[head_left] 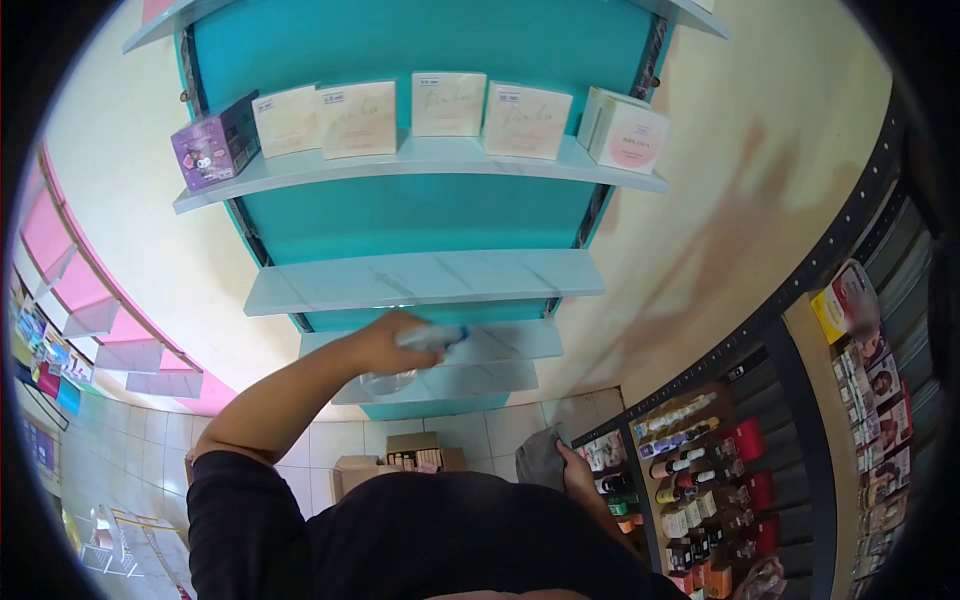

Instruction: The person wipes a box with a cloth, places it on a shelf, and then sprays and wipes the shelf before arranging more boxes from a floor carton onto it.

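Observation:
My left hand (pixel 392 343) is wrapped round the neck of a clear spray bottle (pixel 388 383) with a blue nozzle tip. The hand and bottle are slightly blurred, in front of the lower marble-patterned shelves (pixel 500 342). Low on the right, my right hand (pixel 577 474) grips a grey cloth (pixel 538 458) that hangs bunched beside my body. Just above the left hand, a bare stretch of the middle shelf (pixel 425 279) shows.
Several cream boxes (pixel 358 120) and a purple box (pixel 214 142) stand on the upper shelf (pixel 440 155). An open cardboard carton (pixel 413 442) sits on the tiled floor. At right is a display rack (pixel 690 470) of bottles and small boxes; pink shelving (pixel 105 325) curves at left.

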Demonstrator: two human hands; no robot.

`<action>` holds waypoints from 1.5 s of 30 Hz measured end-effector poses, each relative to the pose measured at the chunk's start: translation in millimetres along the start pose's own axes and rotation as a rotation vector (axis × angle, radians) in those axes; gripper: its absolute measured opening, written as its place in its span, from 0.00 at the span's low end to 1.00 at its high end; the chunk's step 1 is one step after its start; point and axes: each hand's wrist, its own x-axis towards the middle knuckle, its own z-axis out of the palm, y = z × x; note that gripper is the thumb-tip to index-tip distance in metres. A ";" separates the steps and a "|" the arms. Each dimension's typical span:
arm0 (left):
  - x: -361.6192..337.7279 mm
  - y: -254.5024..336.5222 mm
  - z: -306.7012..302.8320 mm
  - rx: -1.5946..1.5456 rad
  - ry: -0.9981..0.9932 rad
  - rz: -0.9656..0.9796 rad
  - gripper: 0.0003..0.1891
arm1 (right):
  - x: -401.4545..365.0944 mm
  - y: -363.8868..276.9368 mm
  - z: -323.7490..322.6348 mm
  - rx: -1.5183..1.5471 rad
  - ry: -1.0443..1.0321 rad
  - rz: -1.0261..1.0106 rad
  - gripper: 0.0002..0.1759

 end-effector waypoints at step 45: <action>-146.3 -38.9 14.3 -0.624 0.262 -0.225 0.23 | -18.0 -60.6 253.2 -0.230 -0.893 -0.101 0.44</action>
